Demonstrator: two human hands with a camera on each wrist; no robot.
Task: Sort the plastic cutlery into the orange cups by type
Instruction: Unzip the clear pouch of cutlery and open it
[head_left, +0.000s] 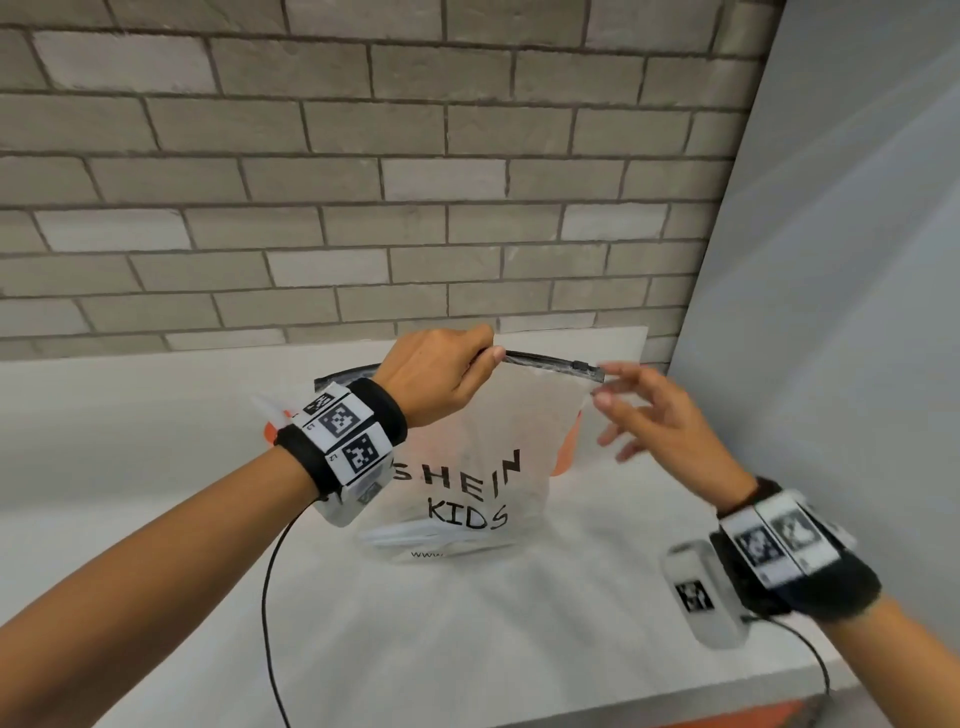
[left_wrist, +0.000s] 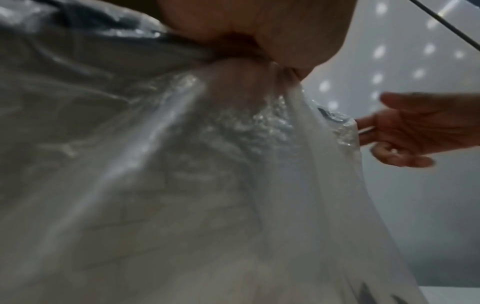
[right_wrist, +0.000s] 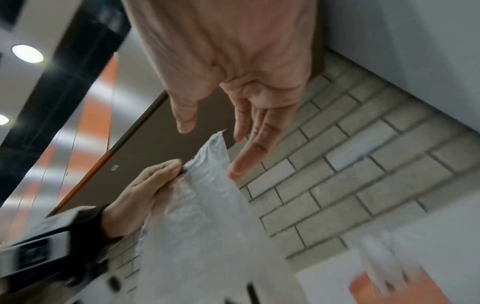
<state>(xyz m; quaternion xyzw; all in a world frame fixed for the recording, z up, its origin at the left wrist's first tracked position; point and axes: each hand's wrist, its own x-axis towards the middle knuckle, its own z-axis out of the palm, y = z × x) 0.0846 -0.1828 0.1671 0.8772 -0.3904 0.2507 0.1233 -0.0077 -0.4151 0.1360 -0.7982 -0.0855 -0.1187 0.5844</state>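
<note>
A translucent zip bag (head_left: 467, 441) printed "SHEIN KIDS" hangs over the white counter (head_left: 130, 441). My left hand (head_left: 441, 374) pinches its black zip strip at the top. White plastic cutlery (head_left: 415, 535) lies in the bag's bottom. My right hand (head_left: 605, 387) is spread open at the strip's right end, by the slider (head_left: 584, 368), with the bag's corner between thumb and index finger. Orange cups show behind the bag, one at the left (head_left: 269, 434) with white cutlery (head_left: 267, 408) sticking up, one at the right (head_left: 569, 447). The right wrist view shows the bag (right_wrist: 207, 226) and a blurred orange cup (right_wrist: 389, 288).
A grey brick wall (head_left: 363, 182) stands close behind the counter, and a plain grey panel (head_left: 831, 260) closes off the right side. Black cables (head_left: 267, 597) run from both wristbands over the counter. The counter's front edge (head_left: 675, 701) is at lower right.
</note>
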